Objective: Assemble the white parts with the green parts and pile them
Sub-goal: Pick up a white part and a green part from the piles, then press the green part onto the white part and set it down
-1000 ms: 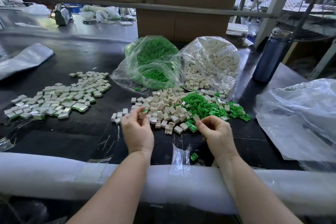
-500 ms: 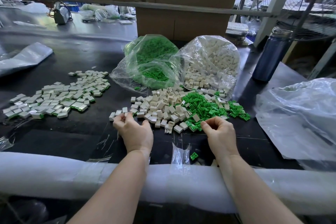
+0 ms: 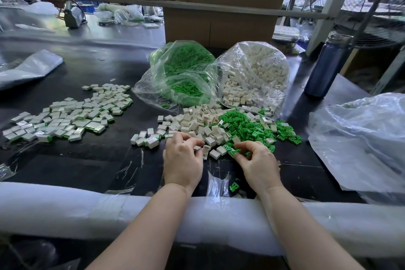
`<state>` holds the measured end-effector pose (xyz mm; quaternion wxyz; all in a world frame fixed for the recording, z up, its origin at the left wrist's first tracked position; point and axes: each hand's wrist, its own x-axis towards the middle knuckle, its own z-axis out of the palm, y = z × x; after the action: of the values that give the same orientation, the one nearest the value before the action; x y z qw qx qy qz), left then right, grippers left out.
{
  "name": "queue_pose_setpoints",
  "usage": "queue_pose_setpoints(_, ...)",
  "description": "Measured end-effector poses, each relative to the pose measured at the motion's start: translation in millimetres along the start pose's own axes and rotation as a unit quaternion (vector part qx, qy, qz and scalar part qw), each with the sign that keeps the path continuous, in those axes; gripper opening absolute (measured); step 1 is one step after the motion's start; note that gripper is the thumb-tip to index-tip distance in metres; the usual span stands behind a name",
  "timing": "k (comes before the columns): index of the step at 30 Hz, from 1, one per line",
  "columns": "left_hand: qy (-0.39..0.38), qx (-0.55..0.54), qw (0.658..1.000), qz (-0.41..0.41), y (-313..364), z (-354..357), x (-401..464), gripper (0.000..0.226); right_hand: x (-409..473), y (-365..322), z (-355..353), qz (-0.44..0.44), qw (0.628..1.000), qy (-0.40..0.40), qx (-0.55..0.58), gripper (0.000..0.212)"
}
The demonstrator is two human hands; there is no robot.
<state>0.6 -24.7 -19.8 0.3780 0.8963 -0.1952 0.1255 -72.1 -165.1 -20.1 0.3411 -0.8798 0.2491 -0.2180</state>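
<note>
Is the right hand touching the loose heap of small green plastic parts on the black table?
Touching. The head view shows the right hand with curled fingertips pinching green pieces at the near edge of the green plastic parts heap.

Factory workbench, bagged plastic parts (image 3: 252, 72), cardboard cartons (image 3: 219, 24), industrial fan (image 3: 377, 6)

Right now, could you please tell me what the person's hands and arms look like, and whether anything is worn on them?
Both arms are bare up to the bottom edge of the picture. The left hand and right hand wear no gloves, and no rings, watch, bracelet or sleeves show.
</note>
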Motion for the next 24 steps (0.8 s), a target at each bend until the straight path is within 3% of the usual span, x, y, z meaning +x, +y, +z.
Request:
queue_pose_setpoints(4,-0.047,0.051,0.998,0.007,-1.8,4.7,0.6,0.029,-0.8,-2.7,0.3,0.002,0.999,-0.015,-0.032,0.019)
queue_pose_setpoints(11,-0.058,0.065,0.996,-0.006,-4.1,7.8,1.8,0.02,-0.6,-3.3,0.1,0.016,0.999,-0.015,-0.043,0.009)
queue_pose_setpoints(19,-0.076,0.078,0.994,-0.007,-3.1,6.8,1.3,0.025,-2.9,-5.1,-1.4,0.015,1.0,0.0,0.011,0.009)
queue_pose_setpoints(24,-0.072,0.059,0.996,-0.005,-1.2,4.5,0.9,0.014,-2.9,-3.2,-1.4,0.005,0.999,0.001,0.042,0.014)
